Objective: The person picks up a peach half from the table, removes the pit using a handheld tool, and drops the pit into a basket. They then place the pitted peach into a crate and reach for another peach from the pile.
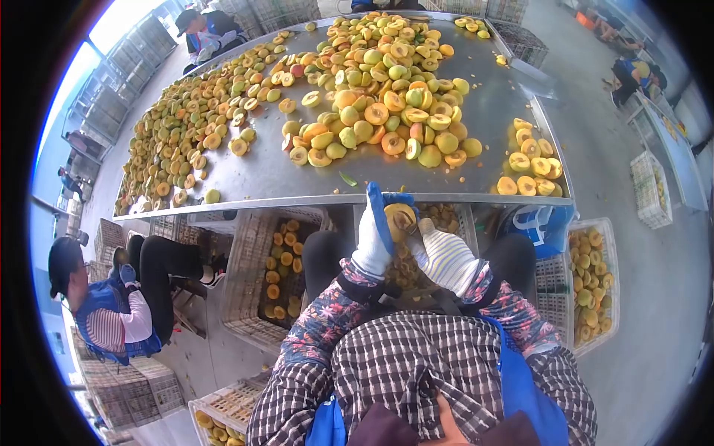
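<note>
My left hand, in a white and blue glove, holds a halved peach just below the metal table's front edge. My right hand, in a striped glove, presses against the same fruit from the right; whether it holds a tool is hidden. Both hands hover over a crate of fruit pieces between my knees. A big heap of halved and whole peaches covers the table ahead.
A plastic crate of peach halves stands at my left, another crate at my right, with a blue bag beside it. One seated person works at the left. Another person sits across the table.
</note>
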The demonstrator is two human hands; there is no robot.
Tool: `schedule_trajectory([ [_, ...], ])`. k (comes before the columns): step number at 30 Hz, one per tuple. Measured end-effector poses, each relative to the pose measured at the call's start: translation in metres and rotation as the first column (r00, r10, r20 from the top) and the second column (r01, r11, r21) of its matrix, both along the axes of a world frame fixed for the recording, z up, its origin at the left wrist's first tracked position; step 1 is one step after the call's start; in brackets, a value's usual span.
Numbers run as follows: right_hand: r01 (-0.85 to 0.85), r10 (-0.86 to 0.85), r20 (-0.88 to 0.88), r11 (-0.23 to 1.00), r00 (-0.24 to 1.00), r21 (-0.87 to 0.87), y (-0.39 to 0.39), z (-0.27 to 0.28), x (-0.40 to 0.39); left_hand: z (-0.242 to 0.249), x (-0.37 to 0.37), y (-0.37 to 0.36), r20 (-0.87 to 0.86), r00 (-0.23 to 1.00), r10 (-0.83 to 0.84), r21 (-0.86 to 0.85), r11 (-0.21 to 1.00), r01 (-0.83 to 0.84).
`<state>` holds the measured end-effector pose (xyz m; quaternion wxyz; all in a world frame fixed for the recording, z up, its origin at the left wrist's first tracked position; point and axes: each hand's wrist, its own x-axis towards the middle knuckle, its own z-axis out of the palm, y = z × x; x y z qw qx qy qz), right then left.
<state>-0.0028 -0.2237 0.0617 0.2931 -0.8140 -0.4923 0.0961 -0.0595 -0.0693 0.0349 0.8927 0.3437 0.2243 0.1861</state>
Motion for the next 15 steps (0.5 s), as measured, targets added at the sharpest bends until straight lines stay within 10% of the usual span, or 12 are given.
schedule_trajectory([
  [15,-0.149,0.155,-0.115,0.987,0.981,0.06,-0.008,-0.016,0.011,0.008,0.0,0.021,-0.149,0.953,-0.265,0.239,0.925,0.294],
])
